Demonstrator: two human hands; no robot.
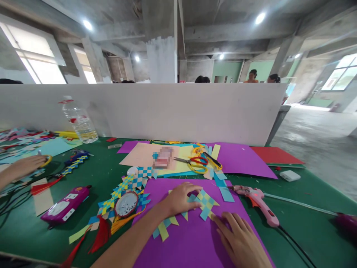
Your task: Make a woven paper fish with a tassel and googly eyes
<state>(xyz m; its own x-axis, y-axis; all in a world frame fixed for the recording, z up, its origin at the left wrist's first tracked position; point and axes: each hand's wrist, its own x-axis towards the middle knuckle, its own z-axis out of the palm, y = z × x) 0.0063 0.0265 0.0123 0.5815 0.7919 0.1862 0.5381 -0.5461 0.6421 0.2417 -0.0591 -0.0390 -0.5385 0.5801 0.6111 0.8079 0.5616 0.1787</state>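
Note:
On a purple paper sheet (178, 245) lies a woven strip of light blue and yellow paper (206, 203), its edges zigzagged with loose ends. My left hand (181, 201) curls over the middle of it, thumb and fingers gripping the weave and hiding part of it. Fingers stretched out, my right hand (237, 234) rests on the purple sheet, its index fingertip touching or very near the strip's lower right edge. A pink hot glue gun (258, 201) with a clear glue stick in its back lies to the right.
Red-handled and yellow-handled scissors (192, 163) lie on papers behind my hands. Woven paper pieces (122, 190), a round tasselled ornament (126, 204) and a magenta device (66, 206) are to the left. Another person's hand (30, 165) holds yellow-handled scissors. A bottle (79, 123) stands by the white partition (178, 111).

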